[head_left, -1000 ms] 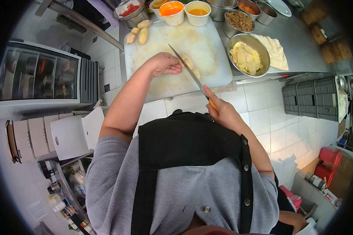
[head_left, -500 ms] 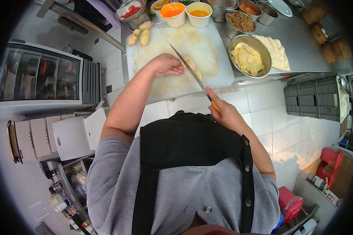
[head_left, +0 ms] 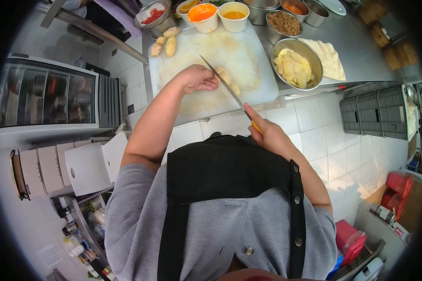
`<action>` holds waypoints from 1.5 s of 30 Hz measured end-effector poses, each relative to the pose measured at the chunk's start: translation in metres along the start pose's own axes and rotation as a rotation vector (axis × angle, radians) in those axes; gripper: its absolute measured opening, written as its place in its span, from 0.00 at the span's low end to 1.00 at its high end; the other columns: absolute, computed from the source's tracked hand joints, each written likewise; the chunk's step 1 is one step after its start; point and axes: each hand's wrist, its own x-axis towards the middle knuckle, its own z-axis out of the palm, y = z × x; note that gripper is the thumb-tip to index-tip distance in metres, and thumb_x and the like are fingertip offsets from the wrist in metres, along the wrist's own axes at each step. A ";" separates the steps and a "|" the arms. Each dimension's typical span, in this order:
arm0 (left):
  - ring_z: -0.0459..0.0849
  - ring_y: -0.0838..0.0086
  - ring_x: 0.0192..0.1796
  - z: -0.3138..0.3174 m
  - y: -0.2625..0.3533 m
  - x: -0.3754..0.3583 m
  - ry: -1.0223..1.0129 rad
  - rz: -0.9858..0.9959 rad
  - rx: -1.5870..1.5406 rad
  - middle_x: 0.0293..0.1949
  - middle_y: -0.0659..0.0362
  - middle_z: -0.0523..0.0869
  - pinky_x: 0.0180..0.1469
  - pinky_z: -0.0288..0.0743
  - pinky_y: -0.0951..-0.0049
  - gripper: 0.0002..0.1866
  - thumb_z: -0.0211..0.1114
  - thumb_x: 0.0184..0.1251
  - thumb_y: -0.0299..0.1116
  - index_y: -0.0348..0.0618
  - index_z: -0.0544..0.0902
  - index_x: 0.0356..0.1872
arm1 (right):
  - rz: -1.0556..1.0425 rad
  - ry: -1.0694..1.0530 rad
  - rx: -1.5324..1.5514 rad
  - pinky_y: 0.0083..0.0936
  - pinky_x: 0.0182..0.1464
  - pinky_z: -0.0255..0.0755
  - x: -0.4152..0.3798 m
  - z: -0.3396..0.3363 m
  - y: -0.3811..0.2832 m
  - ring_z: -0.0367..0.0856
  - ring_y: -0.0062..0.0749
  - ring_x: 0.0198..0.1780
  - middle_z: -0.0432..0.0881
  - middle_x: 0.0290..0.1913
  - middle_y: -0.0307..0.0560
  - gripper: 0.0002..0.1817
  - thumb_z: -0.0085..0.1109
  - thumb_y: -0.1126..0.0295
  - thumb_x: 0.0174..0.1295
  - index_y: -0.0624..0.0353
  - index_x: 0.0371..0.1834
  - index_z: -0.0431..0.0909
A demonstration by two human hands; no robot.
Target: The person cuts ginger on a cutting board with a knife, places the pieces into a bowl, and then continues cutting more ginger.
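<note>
Pressing down on a pale, peeled piece of food [head_left: 224, 75] near the middle of the white cutting board [head_left: 192, 100], the left hand [head_left: 198, 77] has its fingers curled together over the piece's near end. The right hand [head_left: 266, 133] is clamped around the yellow handle of a long knife [head_left: 222, 83], forefinger stretched along the spine, and the blade runs diagonally up across the board, its edge lying on or just at the food right beside the left fingertips.

That closeness is the main hazard — the blade sits touching or nearly touching the knuckles, and if the piece is slick or rolls, I judge the edge could skid sideways into the fingers. The grip is well back on a long blade, so the tip has little control.

A second cut lump lies just beside the held one, toward the board's front edge; it could be nudged off onto the tiled floor below. Three more whole pieces [head_left: 166, 43] wait at the board's far left corner. The steel bowl [head_left: 315, 60] of cut strips stands on the counter just off the board's right edge, with cups of orange sauce [head_left: 203, 16] at the far end — a wide sweep of the knife could knock them.
</note>
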 end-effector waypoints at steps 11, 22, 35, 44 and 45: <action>0.85 0.68 0.44 -0.003 -0.003 0.001 -0.015 0.008 -0.024 0.42 0.52 0.82 0.49 0.81 0.72 0.13 0.56 0.68 0.30 0.30 0.75 0.47 | 0.018 0.005 -0.019 0.42 0.39 0.73 0.009 -0.002 -0.008 0.81 0.56 0.34 0.80 0.30 0.63 0.36 0.53 0.72 0.64 0.39 0.75 0.52; 0.84 0.68 0.44 -0.004 -0.004 0.001 -0.028 0.015 -0.029 0.42 0.52 0.82 0.49 0.81 0.73 0.14 0.57 0.68 0.32 0.31 0.75 0.47 | 0.019 -0.028 0.003 0.43 0.41 0.73 0.026 -0.008 -0.011 0.81 0.58 0.36 0.81 0.32 0.65 0.34 0.50 0.70 0.67 0.41 0.75 0.52; 0.84 0.70 0.42 -0.003 -0.005 0.000 -0.023 0.014 -0.034 0.40 0.54 0.82 0.47 0.82 0.74 0.13 0.57 0.68 0.31 0.32 0.75 0.47 | -0.010 -0.043 0.007 0.46 0.37 0.71 0.030 -0.009 -0.009 0.79 0.58 0.32 0.79 0.28 0.65 0.34 0.49 0.70 0.66 0.44 0.75 0.50; 0.83 0.70 0.43 -0.004 -0.006 0.000 -0.024 0.014 -0.048 0.42 0.53 0.82 0.49 0.81 0.72 0.12 0.57 0.68 0.31 0.32 0.75 0.46 | 0.100 -0.068 0.063 0.39 0.44 0.73 0.025 -0.012 -0.006 0.81 0.57 0.37 0.81 0.34 0.64 0.34 0.51 0.69 0.67 0.37 0.75 0.52; 0.83 0.70 0.43 -0.003 -0.006 -0.002 -0.021 0.023 -0.057 0.42 0.53 0.81 0.50 0.80 0.72 0.12 0.57 0.68 0.31 0.32 0.75 0.46 | 0.097 -0.053 0.059 0.39 0.44 0.73 0.024 -0.011 -0.005 0.81 0.56 0.38 0.81 0.34 0.64 0.34 0.51 0.69 0.67 0.36 0.75 0.52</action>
